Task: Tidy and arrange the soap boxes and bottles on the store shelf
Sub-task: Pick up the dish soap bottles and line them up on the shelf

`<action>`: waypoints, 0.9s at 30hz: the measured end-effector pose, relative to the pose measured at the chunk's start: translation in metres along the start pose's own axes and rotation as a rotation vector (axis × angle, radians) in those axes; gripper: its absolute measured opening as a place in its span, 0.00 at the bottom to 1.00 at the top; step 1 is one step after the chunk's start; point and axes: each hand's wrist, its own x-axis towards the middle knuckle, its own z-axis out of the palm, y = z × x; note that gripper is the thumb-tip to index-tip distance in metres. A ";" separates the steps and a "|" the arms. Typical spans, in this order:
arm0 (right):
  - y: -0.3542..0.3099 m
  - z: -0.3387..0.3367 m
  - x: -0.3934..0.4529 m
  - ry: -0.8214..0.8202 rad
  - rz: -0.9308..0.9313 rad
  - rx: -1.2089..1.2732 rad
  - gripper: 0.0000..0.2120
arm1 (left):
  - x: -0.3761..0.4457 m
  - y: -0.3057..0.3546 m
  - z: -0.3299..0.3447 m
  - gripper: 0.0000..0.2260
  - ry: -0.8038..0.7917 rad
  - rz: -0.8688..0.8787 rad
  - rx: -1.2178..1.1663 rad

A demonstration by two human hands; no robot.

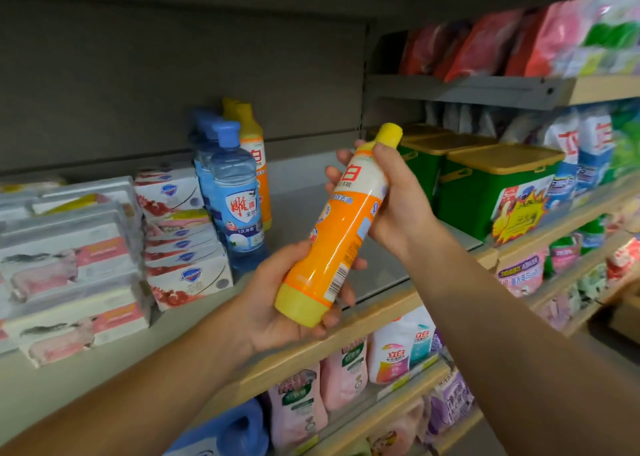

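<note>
The person holds one orange plastic bottle with a yellow cap and a yellow bottom (341, 227) in both hands, in the air in front of the grey store shelf (304, 209). The bottle is tilted, with its cap up and to the right. The left hand (277, 303) is curled under the yellow bottom and grips it. The right hand (391, 199) is wrapped round the top half, with the thumb just under the cap.

On the shelf, near the back wall, stand more bottles close together. I can count two clear blue plastic bottles with blue caps (235, 195), one behind the other, and there may be a third behind them. Just behind those stands an orange bottle with a yellow cap (254, 164); a second yellow cap shows beside it.

Left of the blue bottles, touching them, is a pile of white soap boxes with red fruit pictures (183, 233). About seven show, but they are blurry. Toward the shelf's left edge lie wide white and pink soap packs (69, 265), about four big ones, stacked.

On the shelf section to the right sit three green plastic tubs with tan lids (485, 185) in a row. On the lower shelf I can see pink refill pouches (318, 389) and one white bottle (391, 355).
</note>
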 end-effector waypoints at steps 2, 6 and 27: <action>0.004 0.008 0.005 0.145 -0.049 -0.095 0.12 | -0.001 -0.002 -0.004 0.30 0.221 0.058 0.068; 0.002 0.023 0.015 0.420 -0.252 -0.461 0.10 | 0.001 -0.005 -0.009 0.19 0.752 0.416 0.877; -0.003 0.024 0.012 0.244 -0.037 -0.802 0.24 | 0.000 0.004 -0.006 0.23 0.571 0.389 0.289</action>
